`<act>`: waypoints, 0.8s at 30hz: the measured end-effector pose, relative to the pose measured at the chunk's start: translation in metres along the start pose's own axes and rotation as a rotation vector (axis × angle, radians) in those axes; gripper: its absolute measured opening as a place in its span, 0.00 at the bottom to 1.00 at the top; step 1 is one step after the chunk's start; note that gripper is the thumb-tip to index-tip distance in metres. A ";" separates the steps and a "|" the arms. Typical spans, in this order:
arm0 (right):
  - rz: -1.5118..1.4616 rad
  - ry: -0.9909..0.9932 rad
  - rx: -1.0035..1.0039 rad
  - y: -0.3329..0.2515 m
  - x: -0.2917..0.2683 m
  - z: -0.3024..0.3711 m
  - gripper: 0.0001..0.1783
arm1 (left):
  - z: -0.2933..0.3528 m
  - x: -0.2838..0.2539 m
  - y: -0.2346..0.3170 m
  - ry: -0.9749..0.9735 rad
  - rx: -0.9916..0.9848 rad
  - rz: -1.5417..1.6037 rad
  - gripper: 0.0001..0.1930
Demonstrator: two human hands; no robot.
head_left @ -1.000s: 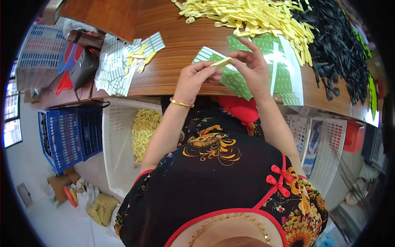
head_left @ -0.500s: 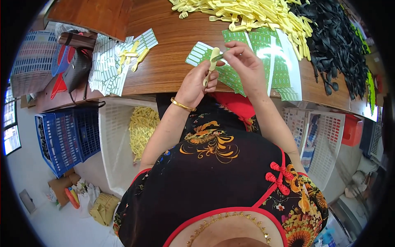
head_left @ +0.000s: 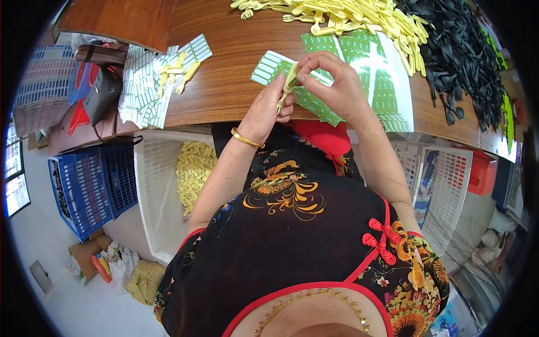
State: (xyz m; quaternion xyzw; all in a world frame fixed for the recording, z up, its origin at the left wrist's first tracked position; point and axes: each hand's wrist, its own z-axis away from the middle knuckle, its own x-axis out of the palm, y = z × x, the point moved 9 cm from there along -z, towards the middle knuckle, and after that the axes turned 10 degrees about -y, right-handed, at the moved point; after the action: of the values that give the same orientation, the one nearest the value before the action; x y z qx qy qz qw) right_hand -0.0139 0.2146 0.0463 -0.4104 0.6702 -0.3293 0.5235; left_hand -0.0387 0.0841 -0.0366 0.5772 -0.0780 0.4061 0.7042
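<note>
My left hand point(head_left: 268, 110) grips a pale yellow plastic fork point(head_left: 293, 71), handle end up and tines pointing down toward me. A green sticker point(head_left: 290, 85) lies on the fork's handle. At that handle my right hand point(head_left: 337, 87) has thumb and forefinger pinched against the sticker's edge; how much of the sticker they hold is hidden. Just beyond the hands, a partly used sticker sheet point(head_left: 270, 66) shows white oblong gaps. Green sticker sheets point(head_left: 359, 67) lie beside and under my right hand.
Yellow forks point(head_left: 342, 16) are heaped at the table's far side, with black plastic pieces point(head_left: 460, 62) to their right. Used sheets point(head_left: 140, 84) carrying a few forks lie at left, near a wooden box point(head_left: 120, 22). Below stand a white crate point(head_left: 154, 208) and a blue crate point(head_left: 92, 191).
My right hand has moved in against the fork's handle. The green sticker, earlier sticking out from the handle toward the right fingers, now lies along it. My left hand keeps its grip.
</note>
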 end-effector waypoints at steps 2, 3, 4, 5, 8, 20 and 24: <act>0.018 -0.004 0.002 -0.004 -0.001 0.000 0.06 | 0.000 -0.002 -0.001 0.023 -0.009 -0.026 0.22; 0.035 -0.009 0.002 -0.006 0.000 0.000 0.06 | 0.000 -0.002 -0.001 0.023 -0.010 -0.026 0.22; 0.034 -0.009 0.002 -0.005 0.000 0.000 0.06 | 0.000 0.000 -0.001 0.015 -0.010 -0.025 0.21; 0.058 -0.003 -0.004 -0.006 -0.001 0.001 0.06 | 0.000 0.001 -0.001 0.006 -0.010 -0.022 0.21; 0.082 0.002 -0.013 -0.006 -0.003 0.001 0.06 | 0.000 -0.001 -0.001 0.033 0.000 -0.019 0.20; 0.126 0.023 -0.048 -0.008 -0.005 0.000 0.07 | 0.000 0.002 -0.004 0.009 -0.013 0.013 0.16; 0.127 0.023 -0.053 -0.009 -0.004 0.000 0.07 | 0.001 0.006 -0.001 -0.012 0.006 0.009 0.14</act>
State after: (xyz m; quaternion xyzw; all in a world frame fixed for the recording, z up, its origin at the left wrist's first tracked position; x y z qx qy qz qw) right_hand -0.0121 0.2147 0.0557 -0.3770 0.7093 -0.2825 0.5243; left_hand -0.0336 0.0865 -0.0339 0.5813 -0.0838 0.4058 0.7003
